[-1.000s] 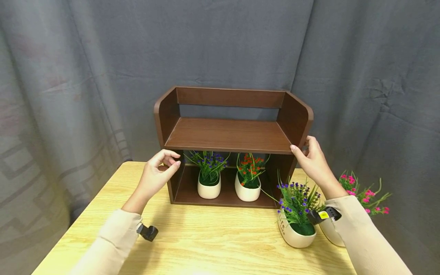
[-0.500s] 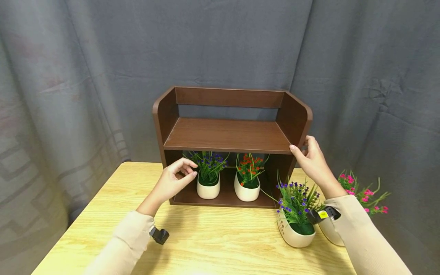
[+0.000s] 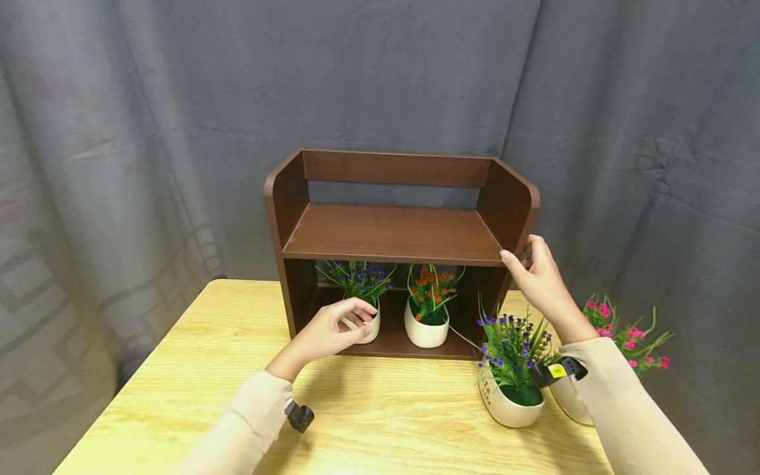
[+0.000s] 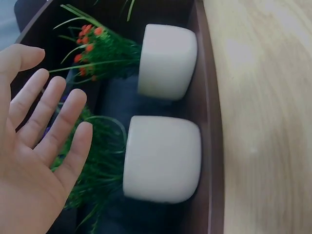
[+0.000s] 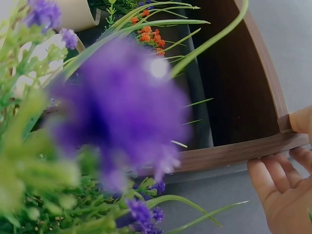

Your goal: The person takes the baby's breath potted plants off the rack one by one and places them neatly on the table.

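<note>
A dark brown two-tier shelf (image 3: 392, 231) stands on the wooden table. My right hand (image 3: 541, 282) grips its right side panel, thumb at the front edge and fingers along the outer face. My left hand (image 3: 329, 335) hovers before the lower tier with relaxed fingers and nothing in them. Behind it, partly hidden, is a white pot (image 4: 163, 158) with purple flowers (image 3: 361, 280). To the right of that on the same tier sits a white pot (image 3: 426, 330) with orange-red flowers (image 3: 432, 288).
On the table by the shelf's right front stands a lettered white pot (image 3: 512, 409) with purple flowers. Beside it, a pot with pink flowers (image 3: 635, 340) is partly covered by my right forearm. A grey curtain (image 3: 404, 79) hangs behind the table (image 3: 178, 376).
My left hand has moved rightward and somewhat down, from the shelf's left side to in front of the left pot. The right hand keeps its grip on the side panel.
</note>
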### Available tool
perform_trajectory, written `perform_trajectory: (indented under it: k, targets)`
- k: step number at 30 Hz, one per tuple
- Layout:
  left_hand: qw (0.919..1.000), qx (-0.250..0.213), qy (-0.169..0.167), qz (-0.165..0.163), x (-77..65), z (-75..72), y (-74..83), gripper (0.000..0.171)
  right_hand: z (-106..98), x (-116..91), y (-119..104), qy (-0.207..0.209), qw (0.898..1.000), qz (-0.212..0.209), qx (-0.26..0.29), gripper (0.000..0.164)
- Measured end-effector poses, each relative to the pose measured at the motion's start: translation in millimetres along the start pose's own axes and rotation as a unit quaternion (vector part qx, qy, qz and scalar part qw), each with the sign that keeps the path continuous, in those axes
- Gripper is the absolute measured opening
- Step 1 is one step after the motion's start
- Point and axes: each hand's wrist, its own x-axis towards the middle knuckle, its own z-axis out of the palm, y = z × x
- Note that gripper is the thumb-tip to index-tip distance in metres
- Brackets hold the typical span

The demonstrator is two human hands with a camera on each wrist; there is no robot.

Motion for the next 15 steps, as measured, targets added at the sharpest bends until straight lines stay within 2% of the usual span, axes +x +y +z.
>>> perform_trajectory:
  k: [4, 10, 15]
  targets:
    - [0.9993, -0.023, -0.026, -0.011, 1.9, 9.5, -0.3, 0.031, 0.8, 0.6, 0.6, 0.004, 1.000, -0.003, -0.001, 0.045]
    - [0.9983, -0.027, -0.047, -0.023, 6.8, 25.0, -7.0, 0.036, 1.0, -0.3, 1.4, 0.004, 1.000, -0.005, -0.002, 0.043]
    - [0.9966, -0.035, -0.060, -0.045, 10.0, 39.3, -11.9, 0.046, 2.1, 0.3, 1.5, 0.006, 1.000, -0.006, -0.001, 0.044]
